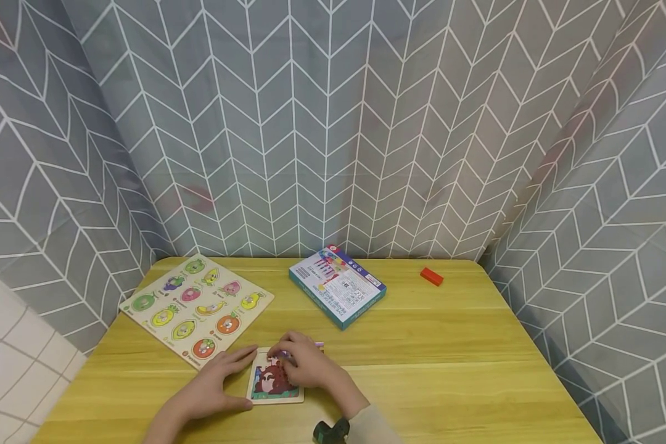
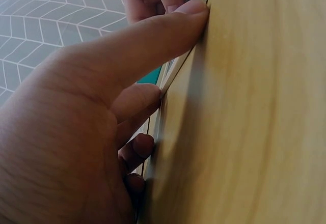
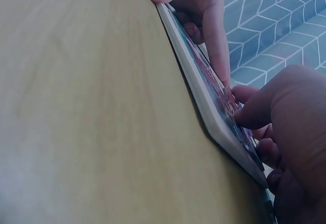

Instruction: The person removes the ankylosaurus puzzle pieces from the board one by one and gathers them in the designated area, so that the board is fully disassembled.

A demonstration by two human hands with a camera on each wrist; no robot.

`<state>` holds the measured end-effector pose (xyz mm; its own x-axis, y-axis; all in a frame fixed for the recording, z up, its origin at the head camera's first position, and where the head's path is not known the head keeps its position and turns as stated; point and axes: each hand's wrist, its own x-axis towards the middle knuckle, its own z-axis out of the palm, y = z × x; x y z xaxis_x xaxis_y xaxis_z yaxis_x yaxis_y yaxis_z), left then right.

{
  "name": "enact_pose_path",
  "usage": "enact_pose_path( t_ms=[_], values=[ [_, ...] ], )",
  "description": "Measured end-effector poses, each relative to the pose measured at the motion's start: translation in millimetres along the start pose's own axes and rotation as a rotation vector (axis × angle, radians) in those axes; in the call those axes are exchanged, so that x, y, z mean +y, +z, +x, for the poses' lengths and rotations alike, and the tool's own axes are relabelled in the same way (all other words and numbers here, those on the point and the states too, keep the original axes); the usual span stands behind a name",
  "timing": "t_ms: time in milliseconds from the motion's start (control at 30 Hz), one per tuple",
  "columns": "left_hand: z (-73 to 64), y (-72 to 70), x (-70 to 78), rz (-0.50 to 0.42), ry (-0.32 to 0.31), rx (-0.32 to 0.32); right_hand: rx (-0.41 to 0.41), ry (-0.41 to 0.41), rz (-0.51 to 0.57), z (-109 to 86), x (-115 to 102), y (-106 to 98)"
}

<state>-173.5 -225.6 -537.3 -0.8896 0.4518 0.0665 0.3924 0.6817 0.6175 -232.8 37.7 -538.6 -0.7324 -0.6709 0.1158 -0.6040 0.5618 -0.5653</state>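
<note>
A small jigsaw puzzle board (image 1: 277, 401) with a pale wooden frame and a brown animal picture lies near the table's front edge. My left hand (image 1: 216, 382) holds its left side, with the thumb at the near corner and the index finger at the far one. Over the picture's upper right, my right hand (image 1: 305, 364) has its thumb and index finger bent onto a jigsaw piece (image 1: 274, 361). The right wrist view puts those right fingertips (image 3: 243, 116) low at the puzzle surface, and the hand covers part of the picture.
A larger fruit puzzle board (image 1: 185, 308) lies at the left. A teal and white box (image 1: 338, 287) is at the back middle, and a red block (image 1: 431, 276) lies at the back right. Something purple (image 1: 319, 344) shows just beyond my right hand. Patterned curtains (image 1: 333, 123) enclose the table.
</note>
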Motion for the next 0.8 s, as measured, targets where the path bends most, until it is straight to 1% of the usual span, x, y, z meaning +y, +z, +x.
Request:
enact_pose_path(
  t_ms=[200, 500, 800],
  values=[
    [-0.4, 0.3, 1.0, 0.001, 0.002, 0.004, -0.005, -0.003, 0.026, -0.4, 1.1, -0.6],
    [-1.3, 1.3, 0.2, -0.003, -0.013, 0.006, 0.005, -0.033, 0.036, -1.5, 1.2, -1.8],
    [-0.8, 1.0, 0.2, -0.008, 0.004, 0.01, 0.015, -0.058, 0.023, -2.3, -0.5, -3.8]
  ],
)
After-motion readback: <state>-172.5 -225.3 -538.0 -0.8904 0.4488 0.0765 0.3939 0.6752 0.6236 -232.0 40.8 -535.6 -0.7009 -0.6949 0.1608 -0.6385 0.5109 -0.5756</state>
